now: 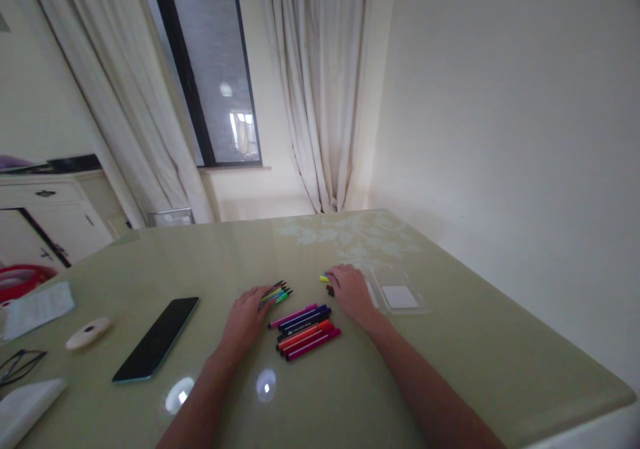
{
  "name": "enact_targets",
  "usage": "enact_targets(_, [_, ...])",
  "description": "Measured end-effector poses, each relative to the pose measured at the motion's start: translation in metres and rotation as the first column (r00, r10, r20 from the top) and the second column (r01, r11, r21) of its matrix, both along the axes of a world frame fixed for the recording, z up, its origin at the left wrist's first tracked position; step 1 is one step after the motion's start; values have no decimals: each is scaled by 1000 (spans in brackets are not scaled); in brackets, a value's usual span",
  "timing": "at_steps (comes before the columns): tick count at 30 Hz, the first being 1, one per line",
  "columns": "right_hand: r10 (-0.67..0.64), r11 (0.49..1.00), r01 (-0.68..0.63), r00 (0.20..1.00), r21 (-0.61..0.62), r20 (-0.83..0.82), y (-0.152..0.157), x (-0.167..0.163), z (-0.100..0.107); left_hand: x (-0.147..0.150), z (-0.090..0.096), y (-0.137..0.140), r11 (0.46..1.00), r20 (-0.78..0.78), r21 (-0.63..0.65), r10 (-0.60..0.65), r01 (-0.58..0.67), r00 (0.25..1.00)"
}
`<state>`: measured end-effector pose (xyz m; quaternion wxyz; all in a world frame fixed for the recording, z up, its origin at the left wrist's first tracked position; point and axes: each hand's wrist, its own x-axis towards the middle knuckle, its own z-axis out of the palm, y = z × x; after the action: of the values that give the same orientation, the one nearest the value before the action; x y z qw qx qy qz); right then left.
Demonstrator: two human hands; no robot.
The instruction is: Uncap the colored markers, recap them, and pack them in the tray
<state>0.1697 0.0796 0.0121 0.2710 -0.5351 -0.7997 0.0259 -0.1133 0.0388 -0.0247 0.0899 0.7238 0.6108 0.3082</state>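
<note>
My left hand (244,314) is curled around a bundle of thin felt-tip pens (281,295), green, yellow and dark ones, whose tips stick out to the right. To the right, my right hand (352,292) has its fingers bent down over a few felt-tip pens (324,278); a yellow end and dark ends show at its left side, the rest is hidden under the palm. Between the hands and nearer to me, several thick felt-tip pens (306,334) in pink, blue, black, orange and red lie side by side. A clear plastic case (403,296) lies opened flat, partly behind my right hand.
On the left of the pale green table (450,349) lie a dark phone-like slab (157,340), a white oval object (88,334), glasses (21,366), a white box-shaped object (29,404) and a pale sheet (40,310). A wall borders the table's right side.
</note>
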Motion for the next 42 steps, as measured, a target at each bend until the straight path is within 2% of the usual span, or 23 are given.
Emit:
enact_targets(3, [-98, 994, 104, 978, -24, 184, 23, 0, 3, -1, 2, 1, 999, -2, 35, -24, 24, 1000])
enact_targets(6, [-101, 989, 129, 946, -71, 309, 40, -6, 5, 1, 5, -2, 998, -45, 33, -56, 58, 997])
enact_targets(10, [-104, 985, 141, 942, -96, 318, 49, -14, 9, 5, 6, -5, 999, -86, 39, -30, 33, 996])
enact_targets(14, [-115, 985, 148, 950, -93, 289, 44, -13, 13, 8, 5, -7, 999, -73, 51, -2, 6, 997])
enact_targets(17, [-85, 991, 99, 985, -86, 153, 27, -8, 9, 12, 8, -7, 996, -10, 89, -18, 19, 1000])
enact_targets(19, [6, 994, -18, 994, -105, -113, 10, -5, 4, 18, 13, -8, 995, 69, 87, -49, 43, 996])
enact_targets(21, [89, 988, -127, 930, -84, -357, -6, -4, -2, 25, 19, -11, 996, 157, 48, -83, 76, 984])
enact_targets(24, [151, 978, -205, 839, -46, -523, -24, -4, -5, 35, 24, -15, 993, 247, 20, -114, 113, 962])
enact_targets(27, [179, 972, -235, 809, -28, -559, -28, -6, -1, 39, 27, -18, 994, 274, 36, -113, 107, 955])
enact_targets(37, [259, 955, -298, 826, 2, -501, -33, -15, -1, 40, 27, -20, 993, 286, 42, -121, 113, 951])
enact_targets(42, [260, 939, -343, 773, -36, -578, -34, -17, -2, 44, 29, -22, 986, 280, 75, -162, 147, 946])
